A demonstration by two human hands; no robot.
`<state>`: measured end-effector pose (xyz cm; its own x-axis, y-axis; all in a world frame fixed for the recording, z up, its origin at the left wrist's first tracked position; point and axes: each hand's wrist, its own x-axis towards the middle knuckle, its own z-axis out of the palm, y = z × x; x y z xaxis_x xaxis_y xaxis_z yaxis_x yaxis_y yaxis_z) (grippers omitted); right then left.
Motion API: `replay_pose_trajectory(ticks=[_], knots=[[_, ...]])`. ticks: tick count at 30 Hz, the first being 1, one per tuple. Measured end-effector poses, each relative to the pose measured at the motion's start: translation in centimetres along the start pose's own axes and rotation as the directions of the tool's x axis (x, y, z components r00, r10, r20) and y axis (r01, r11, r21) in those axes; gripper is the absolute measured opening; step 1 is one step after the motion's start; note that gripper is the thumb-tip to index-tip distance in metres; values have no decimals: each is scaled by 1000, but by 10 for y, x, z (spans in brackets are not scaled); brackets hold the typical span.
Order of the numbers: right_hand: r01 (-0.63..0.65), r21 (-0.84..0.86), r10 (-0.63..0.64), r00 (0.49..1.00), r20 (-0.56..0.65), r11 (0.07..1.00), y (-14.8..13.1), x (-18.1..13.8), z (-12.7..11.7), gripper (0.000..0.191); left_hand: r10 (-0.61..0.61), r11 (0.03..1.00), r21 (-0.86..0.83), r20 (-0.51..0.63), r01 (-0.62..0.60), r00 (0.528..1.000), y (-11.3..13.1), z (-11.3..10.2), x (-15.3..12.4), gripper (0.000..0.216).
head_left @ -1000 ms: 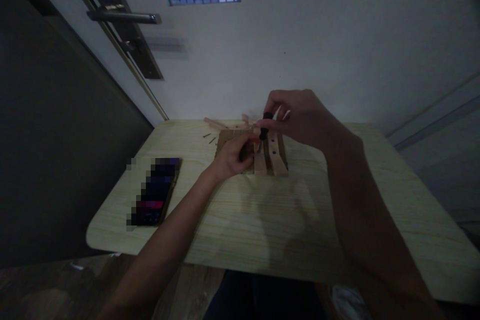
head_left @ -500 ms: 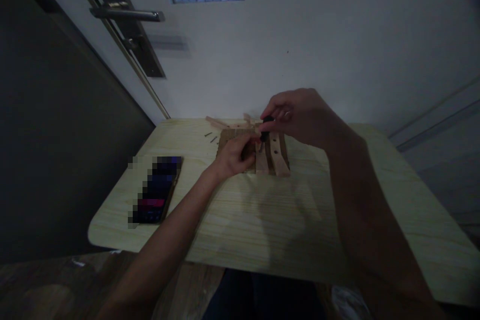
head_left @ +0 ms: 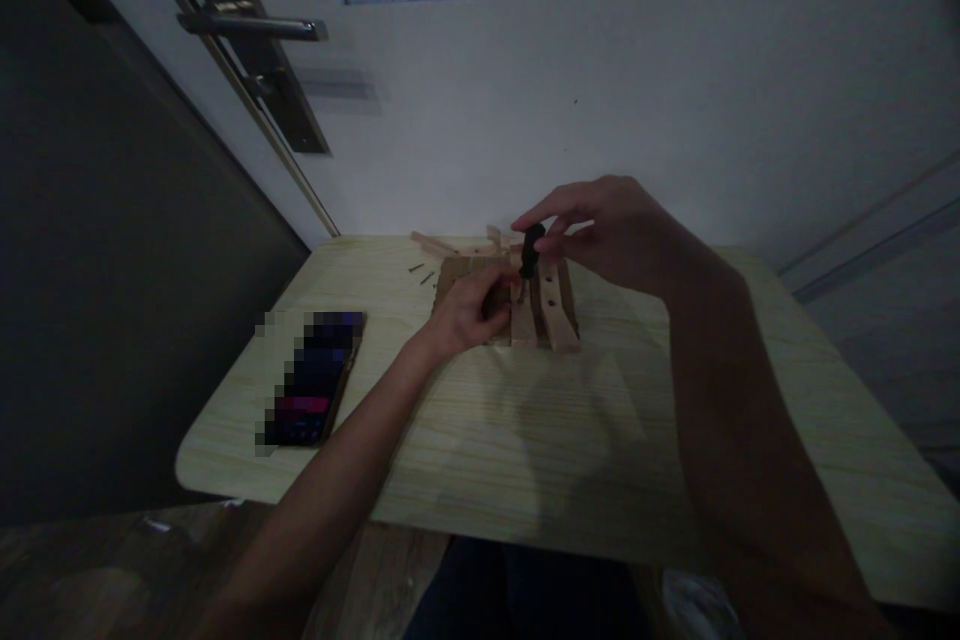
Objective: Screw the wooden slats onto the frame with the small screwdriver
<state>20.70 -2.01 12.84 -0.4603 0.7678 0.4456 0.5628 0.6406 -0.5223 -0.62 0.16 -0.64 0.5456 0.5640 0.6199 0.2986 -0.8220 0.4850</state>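
Pale wood-grain table (head_left: 450, 440), phone (head_left: 319, 380) toward the left, loose screws (head_left: 427, 278), brown board (head_left: 459, 269)

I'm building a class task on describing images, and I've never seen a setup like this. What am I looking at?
There is no machine here: these are a person's bare hands, seen by a camera worn on the head, looking forward and down. On the pale table lies a brown base with two light wooden strips. The left hand rests over the base, its fingers by the nearer strip. A black-handled screwdriver points down at that strip; the right hand has its fingers spread around the handle, though whether they touch is hard to tell. Small screws lie left of the base, and a phone lies further left.
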Motion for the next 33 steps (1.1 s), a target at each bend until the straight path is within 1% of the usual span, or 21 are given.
replay_pose_trajectory(ticks=[4, 7, 9, 12, 15, 18, 21, 25, 28, 30, 31, 33], knots=[[-24, -105, 16, 997, -75, 994, -2, 2, 4, 9, 4, 1000, -9, -4, -4, 1000, 0, 1, 1, 40], [-79, -156, 55, 987, -152, 985, -1, 4, 11, 23, -2, 1000, -1, 8, 2, 1000, 1, 0, 2, 40], [-99, -212, 59, 980, -188, 972, 0, 6, 16, 29, -17, 1000, -5, 23, 17, 1000, 2, 0, 3, 41], [-92, -200, 60, 985, -159, 975, 1, 5, 19, 21, -35, 999, -16, 34, 36, 999, 3, -2, 4, 42], [-61, -145, 42, 991, -127, 988, -1, 3, 14, 10, -33, 999, -40, 26, 34, 999, 3, -2, 3, 41], [-35, -73, 31, 997, -64, 997, -4, 0, 6, 14, -21, 998, -56, 17, 22, 1000, 2, -3, 1, 40], [-45, -18, 45, 999, 8, 999, -3, -1, 0, 11, -23, 999, -46, 11, 24, 1000, 1, -2, 0, 40], [-82, 23, 81, 996, 22, 996, 0, -1, -1, 14, -28, 999, -40, 23, 29, 999, 1, -2, 0, 38], [-116, 56, 115, 993, 17, 992, 0, 0, 0, 21, -15, 999, -37, 23, 16, 1000, 1, -3, 1, 38], [-96, 42, 96, 995, 10, 994, -3, 1, 1, 23, -7, 1000, -29, 15, 7, 1000, 1, -2, 1, 38], [-78, 24, 78, 997, 6, 997, -5, 2, 2, 20, -1, 1000, -25, 9, 2, 1000, 1, -2, 1, 38], [-51, -26, 51, 999, -7, 998, -7, 2, 4, 8, 13, 1000, -19, -2, -13, 1000, 0, -2, 1, 38]])
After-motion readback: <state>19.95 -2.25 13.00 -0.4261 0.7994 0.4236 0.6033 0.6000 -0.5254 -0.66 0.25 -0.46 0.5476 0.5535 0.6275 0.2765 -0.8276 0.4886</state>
